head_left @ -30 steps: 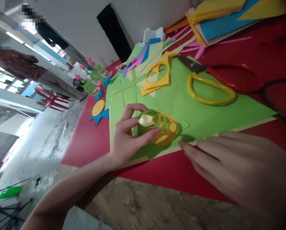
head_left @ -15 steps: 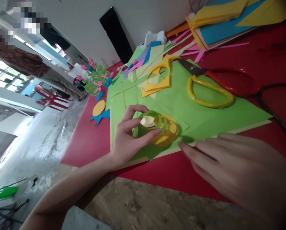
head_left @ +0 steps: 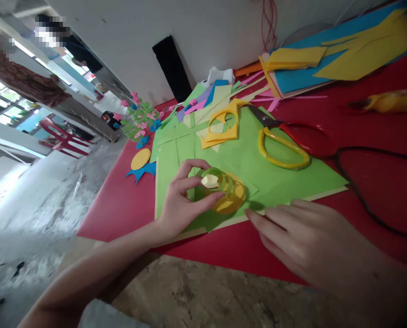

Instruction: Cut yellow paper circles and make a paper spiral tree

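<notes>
My left hand (head_left: 186, 198) grips a small paper flower with thumb and fingers. Its pale yellow folded bud (head_left: 210, 181) tops a coiled green paper strip (head_left: 228, 184). Below the coil is a round yellow paper base (head_left: 236, 202), close over the green sheet; whether it touches the sheet I cannot tell. Nearest to the green sheet's front edge, my right hand (head_left: 302, 232) has loosely stretched fingers with nothing visible in them. Its index fingertip is apart from the base. The green paper sheet (head_left: 275, 182) lies under the work.
Scissors (head_left: 285, 146) with yellow and red handles lie beyond my right hand, near a black cord (head_left: 360, 200). A cut yellow scrap (head_left: 220, 141), paper flowers (head_left: 138, 120), a leaning phone (head_left: 172, 68) and a yellow dark-tipped tool (head_left: 391, 101) surround the sheet. Two people stand at left.
The view has shifted, so the scissors and paper stack appear farther left and lower. More of the yellow tool shows at right. My left hand keeps its grip; both hands hold nearly the same pose.
</notes>
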